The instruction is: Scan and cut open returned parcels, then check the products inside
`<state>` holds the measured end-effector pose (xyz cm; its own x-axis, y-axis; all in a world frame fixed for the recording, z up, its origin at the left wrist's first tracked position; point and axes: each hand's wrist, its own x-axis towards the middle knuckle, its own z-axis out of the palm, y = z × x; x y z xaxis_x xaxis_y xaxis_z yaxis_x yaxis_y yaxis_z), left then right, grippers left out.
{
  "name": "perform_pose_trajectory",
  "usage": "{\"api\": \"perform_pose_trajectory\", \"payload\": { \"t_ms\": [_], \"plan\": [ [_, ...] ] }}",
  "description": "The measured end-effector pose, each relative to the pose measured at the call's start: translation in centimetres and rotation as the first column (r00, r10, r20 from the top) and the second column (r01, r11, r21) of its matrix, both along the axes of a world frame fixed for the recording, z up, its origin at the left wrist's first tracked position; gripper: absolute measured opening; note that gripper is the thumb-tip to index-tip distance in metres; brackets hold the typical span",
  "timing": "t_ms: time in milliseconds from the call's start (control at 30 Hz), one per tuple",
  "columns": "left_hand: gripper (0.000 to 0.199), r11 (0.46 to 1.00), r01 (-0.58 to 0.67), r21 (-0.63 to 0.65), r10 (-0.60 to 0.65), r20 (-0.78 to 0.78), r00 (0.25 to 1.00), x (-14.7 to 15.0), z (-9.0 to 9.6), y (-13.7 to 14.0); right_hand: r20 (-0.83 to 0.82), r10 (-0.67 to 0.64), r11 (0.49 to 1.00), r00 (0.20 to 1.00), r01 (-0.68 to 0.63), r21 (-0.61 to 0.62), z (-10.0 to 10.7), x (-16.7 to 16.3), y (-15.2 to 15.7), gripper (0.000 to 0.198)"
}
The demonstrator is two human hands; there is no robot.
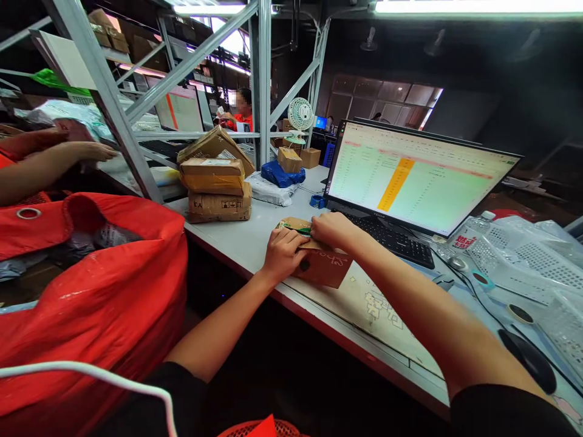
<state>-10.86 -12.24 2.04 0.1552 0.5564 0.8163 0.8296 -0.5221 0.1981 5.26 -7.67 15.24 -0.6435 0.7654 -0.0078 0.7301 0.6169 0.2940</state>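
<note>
A small brown cardboard box [324, 272] with white writing on its side sits on the desk near the front edge. My left hand [285, 250] grips the box's left side, fingers bent over the top and thumb toward the front face. My right hand [331, 229] is curled closed at the top of the box; what its fingers hold is hidden. Between both hands a green strip [301, 230] shows along the box top. Beneath the box lies a pale mat [376, 306] with printed characters.
Stacked parcels [219, 203], a blue bag [283, 174] and a roll of blue tape [317, 201] stand behind. To the right are a monitor [410, 176], keyboard [382, 240] and mouse [528, 361]. A red sack [122, 291] fills the left, near another person's hands [86, 149].
</note>
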Motion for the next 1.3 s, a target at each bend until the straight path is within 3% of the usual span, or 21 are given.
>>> {"api": "perform_pose_trajectory", "payload": {
  "t_ms": [267,400,567,933,1033,1167,1300],
  "plan": [
    [0.010,0.999,-0.008,0.054,0.007,0.022,1.000,0.3,-0.2,-0.1,-0.044,-0.100,0.991,0.994,0.104,0.089,0.1,1.4,1.9,0.041],
    [0.011,0.999,-0.012,0.042,0.011,0.022,1.000,0.2,-0.1,-0.4,-0.085,-0.142,0.986,0.986,0.148,0.073,-0.2,0.7,1.3,0.040],
    [0.013,0.999,-0.007,0.048,0.006,0.010,1.000,0.1,-0.1,-0.8,-0.150,-0.177,0.983,0.973,0.181,0.019,-1.1,1.0,0.6,0.043],
    [0.008,0.991,-0.027,0.135,0.020,0.047,0.999,0.7,-0.7,0.0,-0.225,-0.202,0.963,0.953,0.151,-0.223,0.5,2.5,5.5,0.044],
    [0.008,0.990,-0.042,0.138,0.035,0.052,0.998,0.8,-0.8,-0.1,-0.245,-0.265,0.954,0.933,0.217,-0.206,0.7,1.9,4.3,0.047],
    [0.009,0.991,-0.051,0.127,0.048,0.029,0.998,0.8,-0.6,-0.8,-0.285,-0.365,0.931,0.886,0.355,-0.089,-0.2,0.9,1.1,0.041],
    [0.013,0.990,-0.030,0.140,0.028,0.016,0.999,0.8,-0.4,-1.6,-0.327,-0.468,0.876,0.821,0.479,-0.051,-1.4,1.3,-1.3,0.058]
  ]
}}
